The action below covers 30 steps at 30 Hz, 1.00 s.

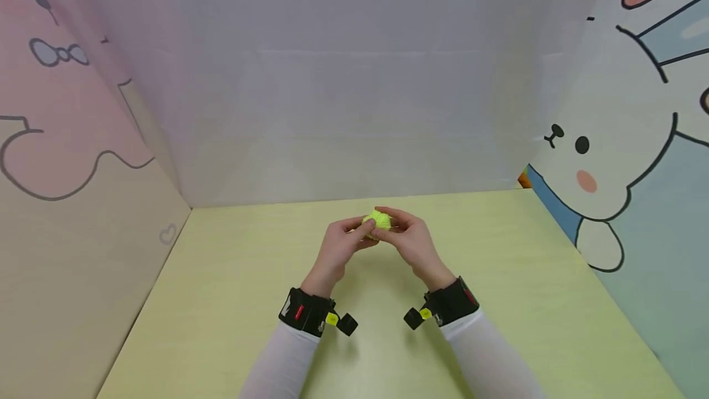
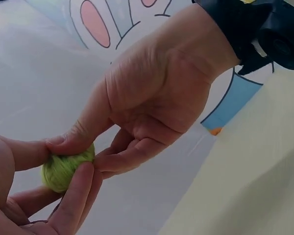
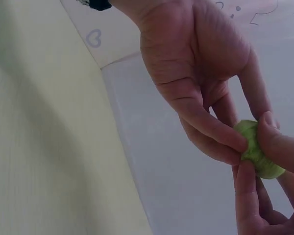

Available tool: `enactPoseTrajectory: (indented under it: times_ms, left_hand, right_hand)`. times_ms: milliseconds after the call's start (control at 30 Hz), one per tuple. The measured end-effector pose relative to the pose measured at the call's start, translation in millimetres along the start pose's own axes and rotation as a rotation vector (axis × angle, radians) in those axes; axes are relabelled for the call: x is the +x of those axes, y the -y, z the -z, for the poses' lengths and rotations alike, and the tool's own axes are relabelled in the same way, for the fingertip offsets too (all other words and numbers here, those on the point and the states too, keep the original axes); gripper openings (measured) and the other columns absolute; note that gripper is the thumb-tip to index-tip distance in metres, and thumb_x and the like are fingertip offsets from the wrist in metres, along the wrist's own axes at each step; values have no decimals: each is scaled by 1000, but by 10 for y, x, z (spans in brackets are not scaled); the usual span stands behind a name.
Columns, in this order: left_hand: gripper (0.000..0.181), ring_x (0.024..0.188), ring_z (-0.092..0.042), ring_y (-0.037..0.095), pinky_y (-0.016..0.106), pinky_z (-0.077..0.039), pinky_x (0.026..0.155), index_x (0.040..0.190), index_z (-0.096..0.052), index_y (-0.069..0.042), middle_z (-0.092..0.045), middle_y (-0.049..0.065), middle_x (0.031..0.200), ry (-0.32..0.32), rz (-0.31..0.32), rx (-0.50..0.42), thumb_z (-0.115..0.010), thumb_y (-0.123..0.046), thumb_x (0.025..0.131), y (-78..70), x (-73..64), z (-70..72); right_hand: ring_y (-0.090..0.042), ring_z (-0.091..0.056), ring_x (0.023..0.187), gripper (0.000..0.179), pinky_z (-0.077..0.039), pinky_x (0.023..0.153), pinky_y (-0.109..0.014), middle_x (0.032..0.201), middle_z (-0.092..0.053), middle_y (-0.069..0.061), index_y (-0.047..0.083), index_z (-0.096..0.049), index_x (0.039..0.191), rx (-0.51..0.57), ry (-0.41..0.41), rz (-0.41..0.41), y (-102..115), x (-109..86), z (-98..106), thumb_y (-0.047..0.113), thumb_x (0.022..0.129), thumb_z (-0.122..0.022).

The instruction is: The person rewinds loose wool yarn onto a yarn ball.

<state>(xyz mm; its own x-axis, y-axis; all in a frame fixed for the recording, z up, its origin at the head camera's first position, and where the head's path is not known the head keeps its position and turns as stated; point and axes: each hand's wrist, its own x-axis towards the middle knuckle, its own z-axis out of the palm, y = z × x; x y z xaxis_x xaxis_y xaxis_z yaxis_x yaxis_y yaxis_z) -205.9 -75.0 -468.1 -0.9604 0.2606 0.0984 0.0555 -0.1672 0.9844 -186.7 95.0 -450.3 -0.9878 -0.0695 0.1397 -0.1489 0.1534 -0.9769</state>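
A small yellow-green ball of yarn [image 1: 379, 218] is held up above the table between both hands. My left hand [image 1: 338, 246] pinches it from the left with thumb and fingers, and my right hand [image 1: 413, 244] grips it from the right. Wound strands show on the ball of yarn [image 2: 63, 171] in the left wrist view, where the thumbs press its top and fingertips support it below. Fingers cover part of the ball of yarn [image 3: 257, 152] in the right wrist view too.
Beneath the hands lies a pale yellow table [image 1: 244, 300]. A plain whitish curtain [image 1: 343, 91] stands at the back. Printed panels with cartoon figures flank it: a pink and cream one [image 1: 72, 140] at left, a rabbit one [image 1: 620, 159] at right. Both wrists wear black straps with small cameras.
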Motion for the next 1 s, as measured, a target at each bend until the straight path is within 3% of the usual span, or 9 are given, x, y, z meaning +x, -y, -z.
enactPoseTrajectory:
  times_ms: [133, 233, 333, 433, 567, 733, 867, 1000]
  left_hand:
    - [45, 93, -69, 26, 35, -58, 83, 124, -65, -1, -67, 18, 114, -5, 53, -27, -72, -32, 92, 85, 149, 64]
    - [49, 93, -69, 24, 34, -58, 82, 125, -63, -1, -65, 17, 115, -31, 113, -19, -73, -35, 91, 174, 282, 106]
    - [50, 92, -69, 23, 34, -58, 83, 126, -62, -1, -65, 16, 116, -46, 174, -7, -72, -36, 91, 264, 401, 152]
    - [47, 92, -69, 24, 37, -57, 86, 128, -61, 1, -65, 17, 117, -52, 213, 25, -68, -33, 95, 326, 487, 189]
    - [45, 97, -68, 29, 44, -53, 93, 133, -56, 5, -64, 21, 119, -79, 243, 66, -61, -26, 101, 381, 579, 218]
    - [47, 97, -67, 32, 43, -54, 92, 137, -50, 7, -62, 25, 118, -174, 287, 126, -59, -19, 100, 498, 663, 266]
    - [47, 92, -69, 30, 41, -55, 90, 137, -49, 6, -63, 23, 118, -231, 310, 181, -60, -17, 98, 573, 660, 301]
    - [46, 92, -69, 27, 41, -55, 90, 138, -48, 4, -62, 21, 120, -257, 330, 200, -59, -17, 98, 590, 643, 305]
  right_hand:
    - [-22, -66, 98, 48, -56, 85, -33, 123, -65, -12, 15, -62, 135, -33, 19, -4, -43, 110, 21, 19, 89, -76]
    - [-22, -64, 107, 49, -54, 92, -38, 131, -60, -14, 12, -57, 139, 9, 81, -50, -124, 217, 58, 20, 93, -71]
    - [-22, -61, 112, 49, -53, 94, -35, 134, -56, -18, 8, -51, 144, 78, 135, -115, -227, 334, 89, 19, 98, -65]
    - [-22, -62, 112, 48, -54, 91, -29, 132, -56, -20, 5, -48, 145, 126, 140, -180, -337, 446, 95, 18, 100, -61]
    - [-22, -64, 106, 48, -56, 82, -23, 130, -58, -19, 3, -49, 143, 147, 81, -280, -486, 582, 72, 20, 100, -62]
    - [-20, -67, 90, 46, -55, 67, -16, 115, -65, -17, 1, -53, 139, 116, -23, -365, -695, 691, -17, 20, 99, -64]
    - [-26, -67, 87, 45, -50, 56, -15, 105, -69, -17, 1, -57, 134, 105, -126, -380, -808, 722, -110, 21, 96, -67]
    - [-27, -68, 85, 45, -47, 54, -15, 105, -71, -16, 2, -61, 129, -5, -183, -350, -824, 723, -169, 25, 92, -72]
